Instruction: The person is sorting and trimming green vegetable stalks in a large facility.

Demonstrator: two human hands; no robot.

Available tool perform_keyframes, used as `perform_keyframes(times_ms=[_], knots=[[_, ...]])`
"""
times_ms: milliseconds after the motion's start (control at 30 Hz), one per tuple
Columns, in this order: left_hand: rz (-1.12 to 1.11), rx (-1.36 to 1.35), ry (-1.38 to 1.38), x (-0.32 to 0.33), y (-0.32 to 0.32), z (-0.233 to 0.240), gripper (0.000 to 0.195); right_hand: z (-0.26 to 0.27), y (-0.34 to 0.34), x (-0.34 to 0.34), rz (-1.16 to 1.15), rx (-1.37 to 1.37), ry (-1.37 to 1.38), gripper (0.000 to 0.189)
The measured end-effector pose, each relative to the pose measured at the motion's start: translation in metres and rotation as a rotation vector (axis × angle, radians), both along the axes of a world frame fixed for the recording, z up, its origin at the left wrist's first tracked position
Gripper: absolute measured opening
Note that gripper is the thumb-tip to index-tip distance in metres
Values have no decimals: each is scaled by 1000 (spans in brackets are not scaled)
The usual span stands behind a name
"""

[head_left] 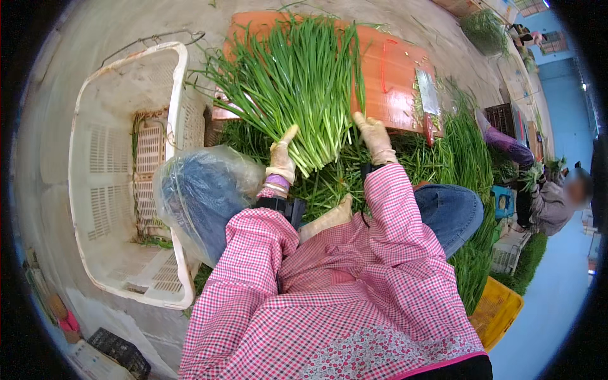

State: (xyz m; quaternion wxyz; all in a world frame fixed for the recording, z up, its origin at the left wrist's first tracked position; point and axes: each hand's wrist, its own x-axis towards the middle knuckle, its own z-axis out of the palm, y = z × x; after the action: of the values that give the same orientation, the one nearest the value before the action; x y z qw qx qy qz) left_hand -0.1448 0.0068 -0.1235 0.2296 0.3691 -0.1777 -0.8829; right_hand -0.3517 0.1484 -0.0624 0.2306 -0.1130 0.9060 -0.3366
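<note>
A wide, fanned bunch of green garlic chives lies over an orange board, its pale cut ends towards me. My left hand, in a pale glove, is at the bunch's left side near the cut ends, the thumb lying along the stalks; its other fingers are hidden. My right hand, also gloved, is at the right side of the bunch by the board's near edge, fingers extended. Whether it presses on any stalks is unclear. A cleaver with a red handle rests on the board's right part, among short stalk trimmings. A red band lies left of it.
A large white plastic crate stands at my left, with some stalks inside. Loose greens cover the floor between and right of my knees. A yellow crate is at lower right. Another person sits at the far right beside more greens.
</note>
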Motion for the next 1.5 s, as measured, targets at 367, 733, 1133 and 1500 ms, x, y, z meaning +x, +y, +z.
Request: perform_keyframes(times_ms=[367, 733, 1133, 1500], knots=[[-220, -234, -108, -12, -11, 30, 32, 16, -45, 77, 168, -488, -362, 72], [-236, 164, 96, -9, -23, 41, 37, 2, 7, 47, 530, -45, -590, 83], [-235, -60, 130, 1, -27, 31, 33, 5, -45, 54, 127, -536, -455, 87], [-563, -471, -74, -13, -31, 44, 35, 26, -52, 37, 575, -570, -522, 72]])
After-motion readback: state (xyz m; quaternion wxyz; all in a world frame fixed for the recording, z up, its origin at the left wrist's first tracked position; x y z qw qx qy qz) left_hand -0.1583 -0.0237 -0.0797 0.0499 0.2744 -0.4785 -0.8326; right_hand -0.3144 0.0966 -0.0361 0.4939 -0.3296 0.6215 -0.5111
